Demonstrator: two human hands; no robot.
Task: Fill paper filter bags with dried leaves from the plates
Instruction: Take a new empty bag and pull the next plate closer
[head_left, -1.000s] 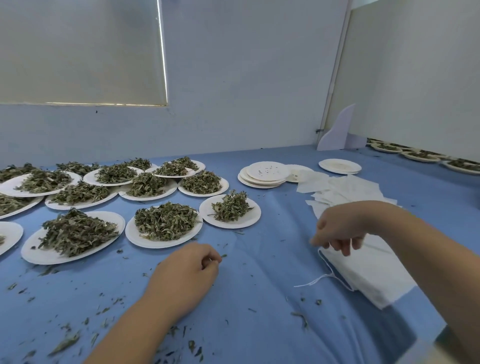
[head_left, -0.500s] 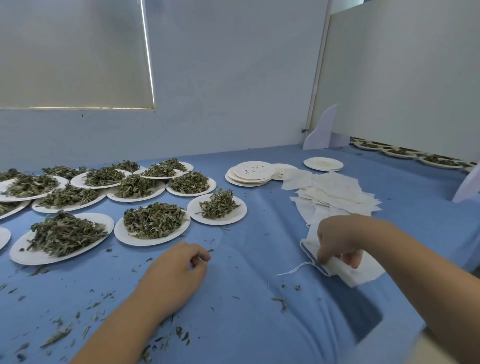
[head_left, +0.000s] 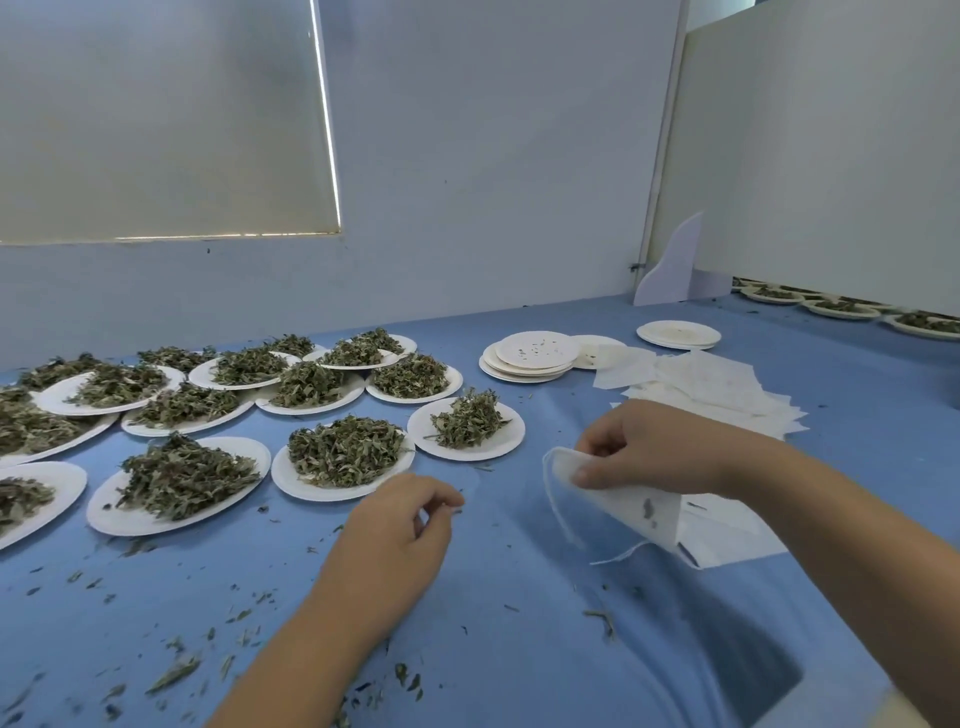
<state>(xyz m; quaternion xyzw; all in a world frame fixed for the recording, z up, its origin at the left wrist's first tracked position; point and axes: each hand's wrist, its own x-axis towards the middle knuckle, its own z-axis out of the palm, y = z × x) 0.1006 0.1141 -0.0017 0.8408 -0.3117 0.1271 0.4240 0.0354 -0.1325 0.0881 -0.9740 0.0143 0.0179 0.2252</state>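
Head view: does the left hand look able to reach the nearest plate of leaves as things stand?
Probably yes. The left hand is just beside that plate, only blue cloth between them; the right hand, gripping a filter bag, is off to the side.

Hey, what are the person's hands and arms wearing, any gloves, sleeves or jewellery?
Nothing shows. The left hand and right hand are bare, no gloves or rings visible. The left forearm and right forearm are bare too: no sleeves, watch or bracelet in frame.

Two hands (head_left: 395, 535) (head_left: 641, 447), one held filter bag (head_left: 618, 512)
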